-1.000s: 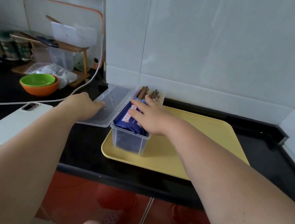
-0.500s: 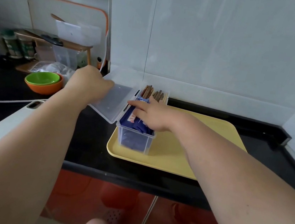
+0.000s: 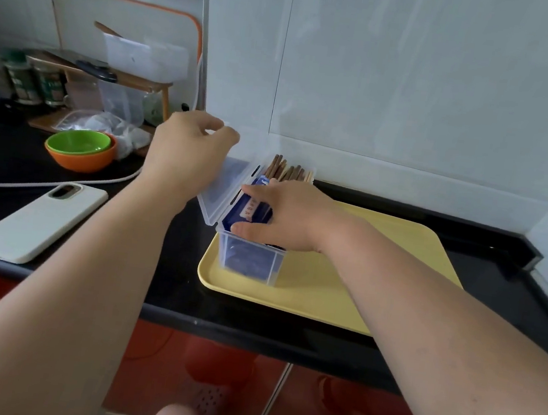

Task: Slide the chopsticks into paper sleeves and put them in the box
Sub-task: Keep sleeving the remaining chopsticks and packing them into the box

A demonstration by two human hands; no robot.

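While left grip (image 3: 186,151) pinches the raised lid (image 3: 220,188) — right grip (image 3: 290,214) flat on blue sleeves (image 3: 252,211); fingers straight.

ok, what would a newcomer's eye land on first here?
The clear box on the yellow tray, centre frame, packed with blue paper sleeves, brown chopsticks poking out its far end. The left hand holds its lid tilted up; the right hand lies flat on the sleeves. Off left on the black counter: a white phone and stacked green and orange bowls.
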